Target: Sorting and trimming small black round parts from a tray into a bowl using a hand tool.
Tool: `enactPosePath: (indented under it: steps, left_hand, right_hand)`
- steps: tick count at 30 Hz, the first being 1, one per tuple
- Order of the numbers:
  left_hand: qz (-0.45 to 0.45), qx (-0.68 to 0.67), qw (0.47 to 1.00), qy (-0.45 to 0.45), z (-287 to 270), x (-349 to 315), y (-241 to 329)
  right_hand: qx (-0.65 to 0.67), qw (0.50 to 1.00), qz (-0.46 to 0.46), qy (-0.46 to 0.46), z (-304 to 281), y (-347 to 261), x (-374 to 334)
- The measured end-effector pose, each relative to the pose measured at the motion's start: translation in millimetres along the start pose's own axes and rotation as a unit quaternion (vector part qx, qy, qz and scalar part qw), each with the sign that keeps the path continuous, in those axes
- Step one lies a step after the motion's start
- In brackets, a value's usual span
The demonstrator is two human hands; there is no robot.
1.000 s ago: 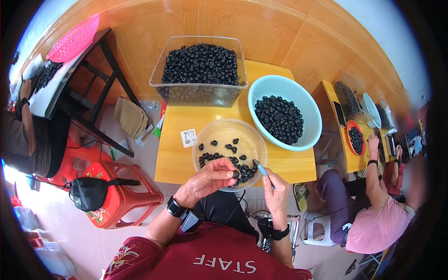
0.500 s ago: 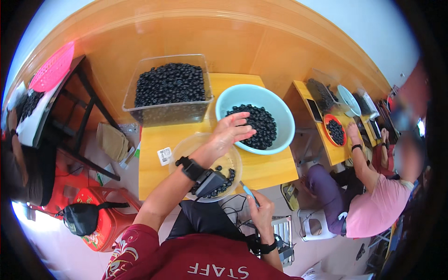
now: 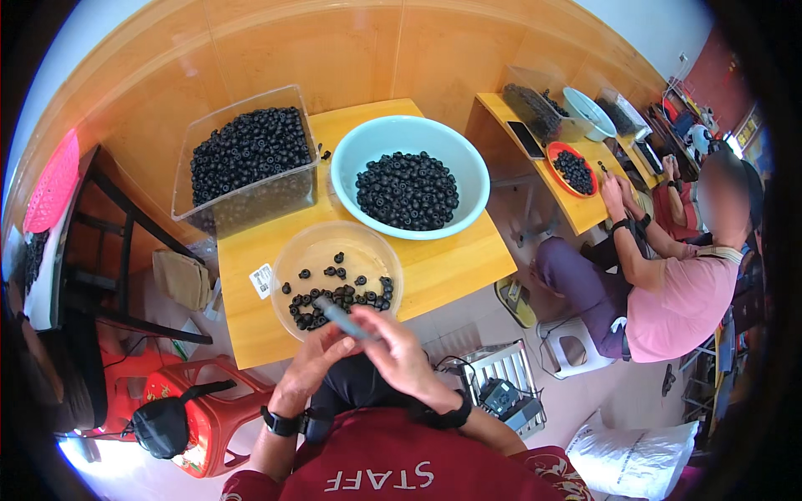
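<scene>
My two hands are together just in front of the round clear plastic tub (image 3: 282, 255), over my lap. My right hand (image 3: 391, 357) grips a slim blue-grey hand tool (image 3: 341, 319), blurred, its end pointing up and left over the tub. My left hand (image 3: 307, 366) is curled against the tool's underside; what its fingers hold, if anything, is hidden. Small black ring-shaped parts (image 3: 338, 294) lie scattered in the tub. Behind it, the light blue basin (image 3: 478, 179) holds a pile of similar black parts (image 3: 407, 190).
A clear rectangular bin (image 3: 259, 194) full of black parts stands at the table's back left. To the right, a person in pink (image 3: 681, 292) works at another table beside an orange bowl (image 3: 591, 190). A red stool (image 3: 221, 422) with a black cap is at left.
My left hand has come back from over the blue basin to meet my right hand. The right hand, with the tool, has moved left and up to the tub's front edge. My view has shifted.
</scene>
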State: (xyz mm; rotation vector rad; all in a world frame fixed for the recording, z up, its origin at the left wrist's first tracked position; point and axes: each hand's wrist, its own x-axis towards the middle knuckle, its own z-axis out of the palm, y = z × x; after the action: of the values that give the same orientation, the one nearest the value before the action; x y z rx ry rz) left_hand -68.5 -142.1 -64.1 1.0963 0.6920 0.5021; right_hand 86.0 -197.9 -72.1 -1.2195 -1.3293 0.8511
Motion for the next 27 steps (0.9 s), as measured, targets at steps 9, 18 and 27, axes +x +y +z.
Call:
enactPosePath:
  steps: [9,18,27]
  left_hand:
    - [0.059,-0.147,0.98,0.122,26.5,-30.6,-22.3]
    - [0.132,-0.206,0.933,0.264,-0.7,-67.2,-30.7]
    - [0.113,-0.239,0.915,0.303,-8.9,-98.0,-51.9]
  right_hand:
    - [-0.028,0.997,0.008,-0.076,20.3,-13.3,-39.8]
    - [-0.253,0.957,0.113,-0.087,-77.2,68.8,-135.7]
    - [-0.015,0.774,0.584,-0.246,-121.4,73.4,-211.2]
